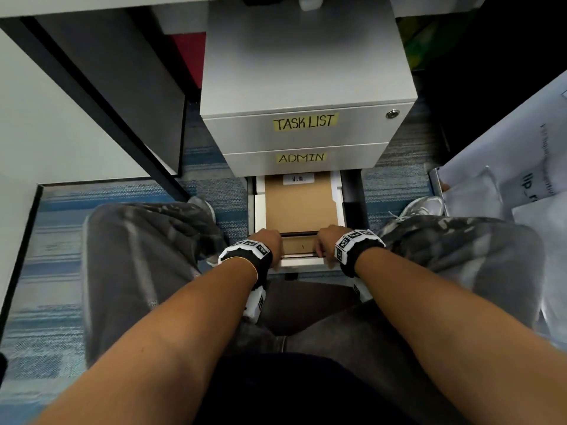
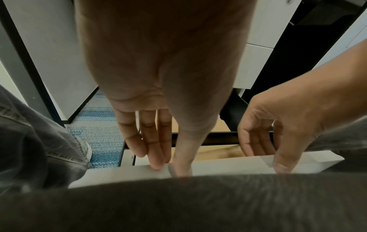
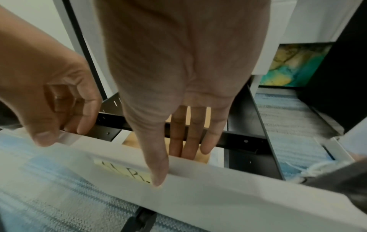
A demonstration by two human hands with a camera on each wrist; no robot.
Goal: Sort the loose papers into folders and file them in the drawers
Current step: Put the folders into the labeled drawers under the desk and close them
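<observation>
The grey cabinet's (image 1: pixel 306 72) bottom drawer stands pulled out between my knees. A brown folder (image 1: pixel 299 204) with a small white label (image 1: pixel 298 178) lies flat inside it. My left hand (image 1: pixel 268 240) and right hand (image 1: pixel 326 237) both grip the white drawer front (image 1: pixel 302 261), fingers inside and thumbs on the outer face. The left wrist view shows my left hand (image 2: pixel 169 166) pinching the drawer front (image 2: pixel 228 166), with my right hand (image 2: pixel 268 157) beside it. In the right wrist view my right hand (image 3: pixel 174 164) straddles the panel just above a yellow label (image 3: pixel 123 171).
The two upper drawers, marked TASK LIST (image 1: pixel 305 121) and ADMIN (image 1: pixel 301 157), are closed. Loose white papers (image 1: pixel 521 167) lie on the floor at right. A desk panel (image 1: pixel 46 118) stands close at left. A black crossbar (image 3: pixel 238 139) spans the drawer behind the front.
</observation>
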